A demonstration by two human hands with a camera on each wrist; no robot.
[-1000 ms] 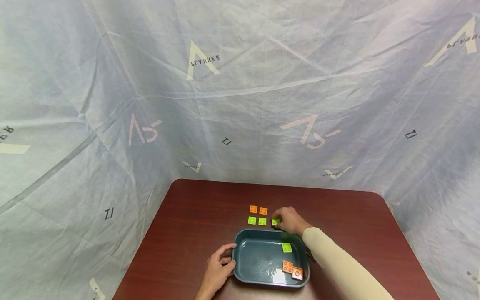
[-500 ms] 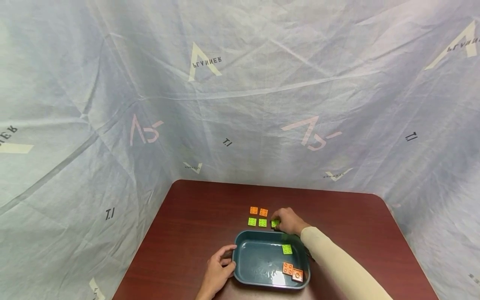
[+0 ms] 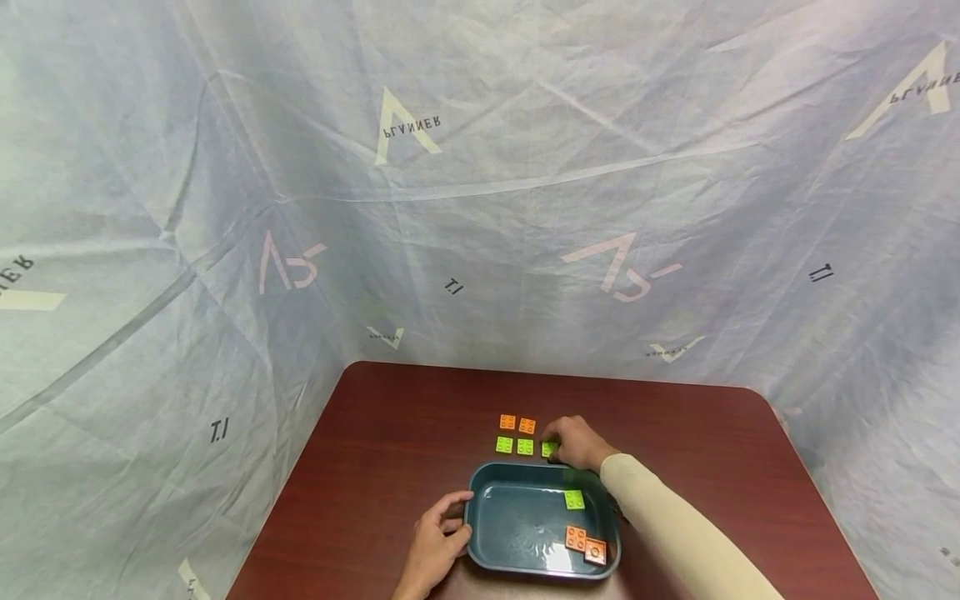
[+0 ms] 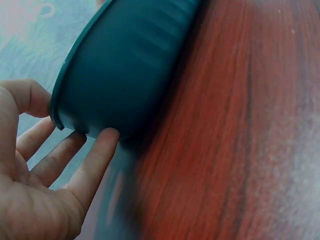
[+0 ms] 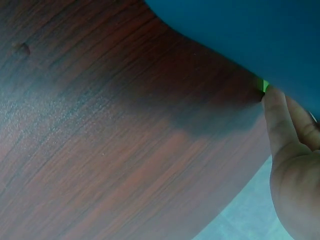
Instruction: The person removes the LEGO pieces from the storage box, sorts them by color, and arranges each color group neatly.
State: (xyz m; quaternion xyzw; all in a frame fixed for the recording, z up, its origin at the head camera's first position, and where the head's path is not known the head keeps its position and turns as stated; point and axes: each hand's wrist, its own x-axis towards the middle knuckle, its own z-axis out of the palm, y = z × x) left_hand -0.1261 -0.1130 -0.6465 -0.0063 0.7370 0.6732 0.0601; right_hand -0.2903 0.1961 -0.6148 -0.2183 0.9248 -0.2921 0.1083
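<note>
My right hand pinches a green toy building brick on the table, just behind the tray. In the right wrist view only a sliver of that green brick shows at the fingertips. To its left lie two green bricks, with a small gap between. Behind these are two orange bricks. My left hand holds the left end of the dark blue-green tray, thumb and fingers at its rim and outer wall. Inside the tray lie one green brick and two orange bricks.
The dark red wood-grain table has rounded back corners. A pale printed sheet hangs behind it and on both sides. My right forearm in a cream sleeve passes over the tray's right back corner.
My right hand and its green brick have slid slightly left, towards the other green bricks. The head view has tilted a little. My left hand stays at the tray's left end.
</note>
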